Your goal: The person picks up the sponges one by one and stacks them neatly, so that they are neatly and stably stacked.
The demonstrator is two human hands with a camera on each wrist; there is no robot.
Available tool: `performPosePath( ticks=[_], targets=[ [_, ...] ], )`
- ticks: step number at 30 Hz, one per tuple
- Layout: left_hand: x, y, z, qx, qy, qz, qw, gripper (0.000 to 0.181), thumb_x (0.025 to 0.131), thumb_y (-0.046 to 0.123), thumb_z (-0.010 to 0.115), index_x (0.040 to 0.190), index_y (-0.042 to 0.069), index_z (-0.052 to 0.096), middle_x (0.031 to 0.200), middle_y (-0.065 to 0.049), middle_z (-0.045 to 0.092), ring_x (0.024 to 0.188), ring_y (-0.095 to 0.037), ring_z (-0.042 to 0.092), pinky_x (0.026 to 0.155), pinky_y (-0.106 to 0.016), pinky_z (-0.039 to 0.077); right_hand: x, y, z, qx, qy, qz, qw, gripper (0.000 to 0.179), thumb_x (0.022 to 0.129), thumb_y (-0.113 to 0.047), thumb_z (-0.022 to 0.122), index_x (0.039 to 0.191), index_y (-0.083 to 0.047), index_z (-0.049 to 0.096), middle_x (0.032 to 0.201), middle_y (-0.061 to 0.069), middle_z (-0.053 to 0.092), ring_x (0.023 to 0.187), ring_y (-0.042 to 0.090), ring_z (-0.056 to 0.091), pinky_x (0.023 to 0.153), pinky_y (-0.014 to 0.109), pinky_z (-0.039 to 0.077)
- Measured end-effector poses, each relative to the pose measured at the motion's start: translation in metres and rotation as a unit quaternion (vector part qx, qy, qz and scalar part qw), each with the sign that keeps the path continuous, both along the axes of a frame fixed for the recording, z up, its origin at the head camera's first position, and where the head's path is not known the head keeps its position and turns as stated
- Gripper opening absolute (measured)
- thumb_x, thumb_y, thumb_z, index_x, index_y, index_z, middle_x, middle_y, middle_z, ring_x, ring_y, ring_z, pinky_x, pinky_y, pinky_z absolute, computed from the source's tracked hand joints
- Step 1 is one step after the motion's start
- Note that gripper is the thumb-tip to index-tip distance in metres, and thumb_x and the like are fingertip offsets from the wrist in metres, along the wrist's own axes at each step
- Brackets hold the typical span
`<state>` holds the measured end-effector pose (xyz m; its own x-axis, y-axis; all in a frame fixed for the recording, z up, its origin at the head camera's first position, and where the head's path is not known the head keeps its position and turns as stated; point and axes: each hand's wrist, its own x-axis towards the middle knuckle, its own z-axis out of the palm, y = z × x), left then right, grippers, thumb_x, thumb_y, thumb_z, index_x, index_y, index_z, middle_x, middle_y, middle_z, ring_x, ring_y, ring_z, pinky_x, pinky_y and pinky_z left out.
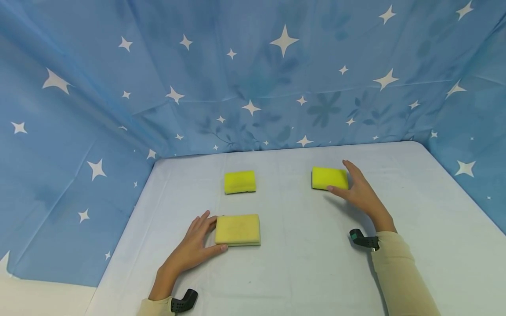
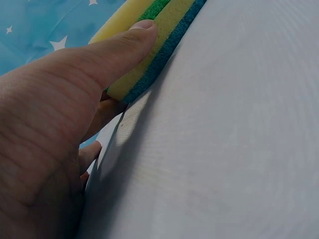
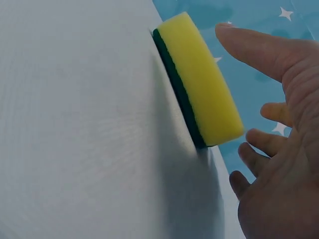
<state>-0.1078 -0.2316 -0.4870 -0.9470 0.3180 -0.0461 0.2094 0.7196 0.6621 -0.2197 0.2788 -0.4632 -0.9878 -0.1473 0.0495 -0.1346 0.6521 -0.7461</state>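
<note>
Thumb and fingers of the left hand pinch the left end of a stack of two sponges at the lower centre of the head view, the thumb pressed to the near edge; the far edge is poorly seen, but a finger seems to reach the corner there. Right hand fingers are spread and loose round the right end of a single sponge, right of centre; the right wrist view shows a gap between the thumb and its side. The stacked pair are pale yellow blocks with straight sides and slightly rounded corners: from the left wrist, the upper one has a bright green layer beneath its foam and the lower one a teal-blue layer against the white tabletop. The single sponge is a brighter lemon yellow, smooth on top, with a dark green layer facing down. Another bright yellow sponge, dark along its near lower edge, lies just above the stack in the frame, near the centre. Behind hangs a blue curtain with white stars and darker leaf shapes.
</note>
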Motion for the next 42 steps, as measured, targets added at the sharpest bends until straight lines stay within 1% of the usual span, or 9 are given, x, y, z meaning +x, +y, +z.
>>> performPosePath(
  ticks=[5, 9, 13, 19, 25, 33, 42],
  targets=[
    [0.001, 0.0, 0.0, 0.002, 0.0, 0.002, 1.0, 0.092, 0.091, 0.059, 0.081, 0.162, 0.013, 0.045, 0.175, -0.019, 0.022, 0.162, -0.044, 0.009, 0.126, -0.07, 0.012, 0.0, 0.001, -0.002, -0.003, -0.021, 0.002, 0.9998, 0.111, 0.096, -0.04, 0.08, 0.171, 0.0, 0.008, 0.173, 0.033, 0.007, 0.158, 0.055, 0.01, 0.121, 0.077, 0.016],
    [0.0, 0.0, -0.001, -0.001, 0.001, 0.002, 1.0, 0.092, 0.091, 0.059, 0.08, 0.162, 0.013, 0.045, 0.175, -0.019, 0.022, 0.162, -0.044, 0.009, 0.125, -0.07, 0.013, -0.001, 0.002, -0.006, -0.001, -0.023, 0.007, 0.9997, 0.107, 0.097, -0.038, 0.08, 0.17, 0.001, 0.013, 0.172, 0.034, 0.012, 0.157, 0.056, 0.012, 0.121, 0.075, 0.017],
    [0.0, 0.0, -0.002, -0.005, 0.001, 0.001, 1.0, 0.092, 0.091, 0.06, 0.08, 0.162, 0.013, 0.045, 0.175, -0.019, 0.021, 0.162, -0.045, 0.009, 0.125, -0.07, 0.013, -0.001, 0.004, -0.01, -0.005, -0.013, 0.012, 0.9998, 0.1, 0.098, -0.032, 0.081, 0.169, 0.002, 0.019, 0.171, 0.034, 0.017, 0.157, 0.056, 0.014, 0.122, 0.074, 0.017],
    [0.0, 0.0, -0.002, -0.003, -0.001, 0.005, 1.0, 0.092, 0.09, 0.059, 0.081, 0.162, 0.014, 0.045, 0.176, -0.019, 0.021, 0.162, -0.045, 0.009, 0.125, -0.071, 0.014, 0.0, 0.005, -0.014, -0.002, 0.006, 0.009, 0.9999, 0.087, 0.098, -0.019, 0.079, 0.165, 0.005, 0.029, 0.168, 0.035, 0.024, 0.155, 0.056, 0.019, 0.123, 0.072, 0.018],
    [0.0, 0.0, -0.001, -0.006, -0.002, 0.006, 1.0, 0.092, 0.09, 0.059, 0.081, 0.162, 0.014, 0.045, 0.175, -0.019, 0.021, 0.161, -0.045, 0.009, 0.125, -0.071, 0.015, -0.001, 0.003, -0.015, 0.002, 0.016, 0.005, 0.9999, 0.078, 0.096, -0.01, 0.079, 0.161, 0.006, 0.037, 0.166, 0.034, 0.029, 0.153, 0.056, 0.024, 0.123, 0.07, 0.02],
    [-0.001, 0.0, 0.0, -0.007, -0.002, 0.002, 1.0, 0.091, 0.091, 0.059, 0.081, 0.161, 0.014, 0.045, 0.175, -0.019, 0.021, 0.162, -0.045, 0.009, 0.125, -0.07, 0.014, -0.001, 0.004, -0.013, 0.009, 0.03, 0.004, 0.9995, 0.073, 0.096, -0.011, 0.081, 0.156, 0.006, 0.044, 0.163, 0.034, 0.033, 0.151, 0.056, 0.028, 0.123, 0.07, 0.023],
    [-0.001, 0.001, 0.001, -0.007, -0.006, 0.002, 1.0, 0.092, 0.091, 0.058, 0.081, 0.162, 0.012, 0.045, 0.175, -0.02, 0.021, 0.162, -0.045, 0.009, 0.126, -0.069, 0.013, -0.001, 0.004, -0.01, 0.011, 0.028, 0.004, 0.9995, 0.071, 0.097, -0.013, 0.08, 0.156, 0.005, 0.045, 0.163, 0.033, 0.033, 0.151, 0.056, 0.029, 0.122, 0.069, 0.024]
  ],
)
